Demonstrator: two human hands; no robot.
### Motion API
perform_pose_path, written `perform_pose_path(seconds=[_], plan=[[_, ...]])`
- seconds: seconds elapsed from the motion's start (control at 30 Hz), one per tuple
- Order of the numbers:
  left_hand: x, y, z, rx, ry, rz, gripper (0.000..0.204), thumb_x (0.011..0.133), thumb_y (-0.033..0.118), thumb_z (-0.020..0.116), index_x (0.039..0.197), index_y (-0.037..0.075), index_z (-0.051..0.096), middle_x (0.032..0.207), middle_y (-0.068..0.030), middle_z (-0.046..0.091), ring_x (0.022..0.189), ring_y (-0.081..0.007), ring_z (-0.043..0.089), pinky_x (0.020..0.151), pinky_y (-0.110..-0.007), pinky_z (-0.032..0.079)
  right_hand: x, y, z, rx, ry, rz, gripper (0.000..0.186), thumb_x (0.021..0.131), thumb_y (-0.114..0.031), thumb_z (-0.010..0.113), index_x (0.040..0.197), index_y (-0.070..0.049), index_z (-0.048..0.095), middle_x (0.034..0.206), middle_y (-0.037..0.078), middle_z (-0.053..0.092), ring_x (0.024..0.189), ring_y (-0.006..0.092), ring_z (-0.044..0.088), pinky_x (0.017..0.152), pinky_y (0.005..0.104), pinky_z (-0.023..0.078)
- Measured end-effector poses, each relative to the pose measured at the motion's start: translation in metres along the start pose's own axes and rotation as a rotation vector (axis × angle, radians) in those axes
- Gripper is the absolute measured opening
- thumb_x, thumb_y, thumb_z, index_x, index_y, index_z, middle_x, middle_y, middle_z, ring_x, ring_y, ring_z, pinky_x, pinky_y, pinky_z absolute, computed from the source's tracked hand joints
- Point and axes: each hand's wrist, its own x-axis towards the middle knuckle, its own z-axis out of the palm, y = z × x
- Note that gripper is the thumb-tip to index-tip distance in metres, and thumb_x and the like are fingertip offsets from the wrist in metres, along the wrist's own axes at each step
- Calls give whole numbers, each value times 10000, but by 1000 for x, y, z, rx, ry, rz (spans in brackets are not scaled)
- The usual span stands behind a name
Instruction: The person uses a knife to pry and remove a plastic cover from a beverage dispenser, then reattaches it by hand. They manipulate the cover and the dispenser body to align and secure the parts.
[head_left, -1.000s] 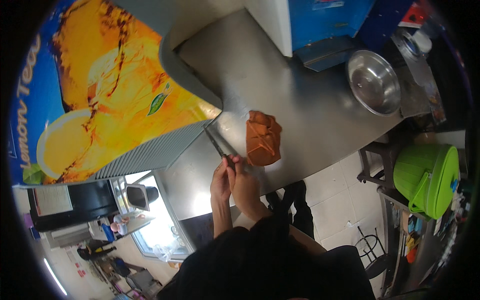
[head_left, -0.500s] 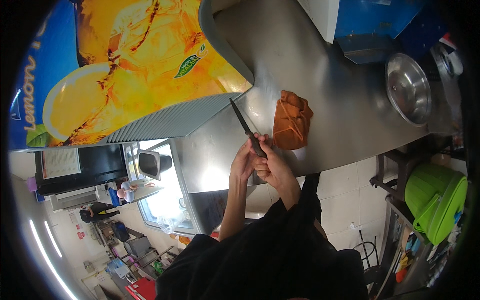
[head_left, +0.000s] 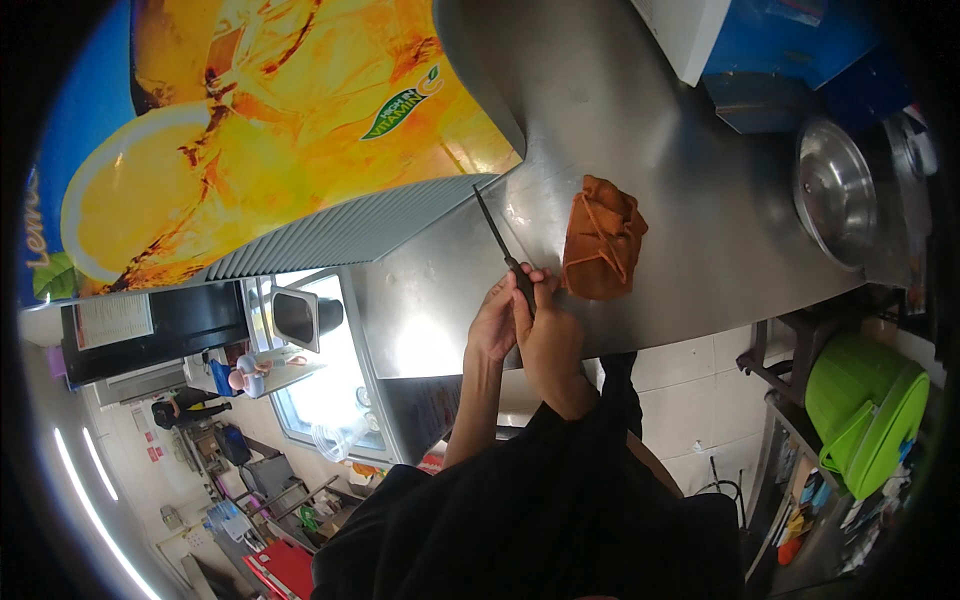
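A slim knife [head_left: 497,228] with a dark narrow blade and a brownish handle is held over the steel counter's front part, its tip pointing up and to the left. My left hand [head_left: 493,318] is closed about the handle from the left. Against it, my right hand [head_left: 548,338] grips the same handle, thumb laid along it; the fingers hide much of the handle. Just right of my hands an orange-brown folded cloth or soft pouch [head_left: 603,240] with cords across it lies on the counter [head_left: 690,230], apart from both hands.
A drinks dispenser [head_left: 300,130] with a yellow printed panel and grey ribbed base fills the upper left. At right are a steel bowl [head_left: 835,195] and a green lidded bin [head_left: 865,410]. A person [head_left: 248,375] stands far off at left.
My view has shifted slightly, so the counter things sit a little differently. The knife has turned a little in my hands, and my right hand's back now faces up more.
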Motion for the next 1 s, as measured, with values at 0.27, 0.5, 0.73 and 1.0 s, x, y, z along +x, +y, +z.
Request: perform_pose_path(seconds=[0.27, 0.5, 0.73, 1.0], plan=[[1, 2, 6, 124, 161, -2, 231, 916, 219, 496, 1010, 16, 553, 993, -114, 598, 935, -201, 573, 849, -317, 462, 12, 17, 5, 532, 103, -97, 310, 897, -298, 490, 1019, -30, 587, 809, 194, 627, 715, 348, 627, 609, 378, 485], [7, 0, 11, 149, 196, 0, 203, 895, 169, 534, 987, -4, 588, 960, -138, 634, 863, -182, 614, 789, -301, 499, 16, 16, -13, 1029, -289, 512, 258, 904, -333, 497, 917, -82, 558, 613, 30, 489, 459, 117, 436, 402, 249, 328], [6, 3, 18, 298, 249, -14, 246, 902, 213, 524, 1014, 1, 579, 998, -127, 628, 917, -195, 602, 825, -319, 489, 20, 26, -10, 1631, -598, 852, 355, 879, -458, 512, 751, -131, 457, 496, -79, 273, 344, 17, 161, 308, 184, 145], [2, -6, 1, 21, 149, 3, 314, 926, 298, 463, 1068, 21, 511, 1080, -76, 565, 1065, -238, 500, 982, -380, 372, 14, 32, 8, 1594, -412, 396, 319, 894, -377, 510, 934, -61, 523, 588, 8, 463, 430, 129, 443, 384, 247, 346]])
